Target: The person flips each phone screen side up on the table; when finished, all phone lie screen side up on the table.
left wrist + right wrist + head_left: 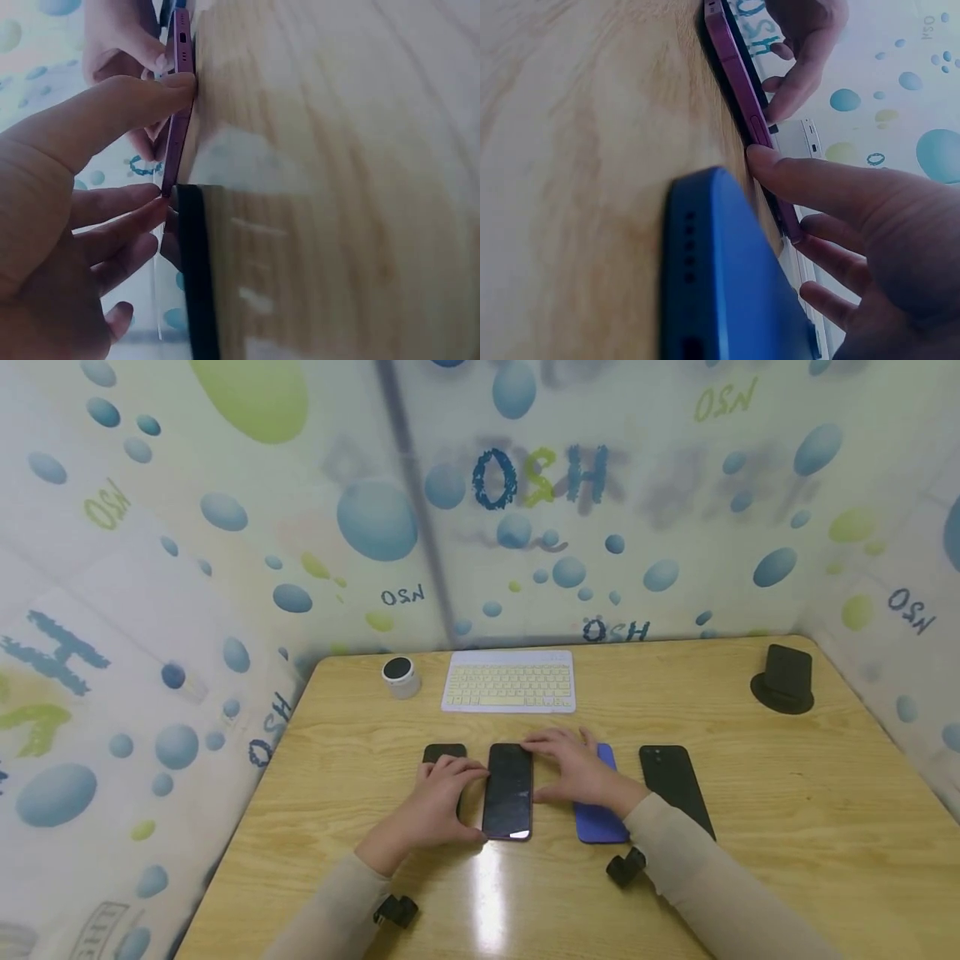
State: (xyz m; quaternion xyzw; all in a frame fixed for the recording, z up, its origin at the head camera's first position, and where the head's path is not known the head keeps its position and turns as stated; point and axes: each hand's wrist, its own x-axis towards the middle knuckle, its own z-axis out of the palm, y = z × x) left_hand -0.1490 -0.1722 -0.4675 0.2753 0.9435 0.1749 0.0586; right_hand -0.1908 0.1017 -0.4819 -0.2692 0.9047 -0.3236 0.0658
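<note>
A dark-screened smartphone (pixel 508 793) with a purple-pink frame lies face up on the table between my hands. My left hand (pixel 435 803) spans its left side: the thumb is at the near left corner, the fingertips along the left edge. On the other side, my right hand (pixel 577 770) has its thumb at the right edge and a finger at the far right corner. Beneath my left hand is a black phone (pixel 444 750), partly covered. A blue phone (pixel 742 277) lies under my right hand, face down. Further right, a black phone (pixel 675 781) is partly hidden by the right forearm.
Behind the phones lies a white keyboard (pixel 508 683). A white cylinder with a dark top (pixel 401 677) stands to its left. At the far right is a black stand (pixel 783 679). Patterned curtains (pixel 540 577) surround the wooden table (pixel 810 793).
</note>
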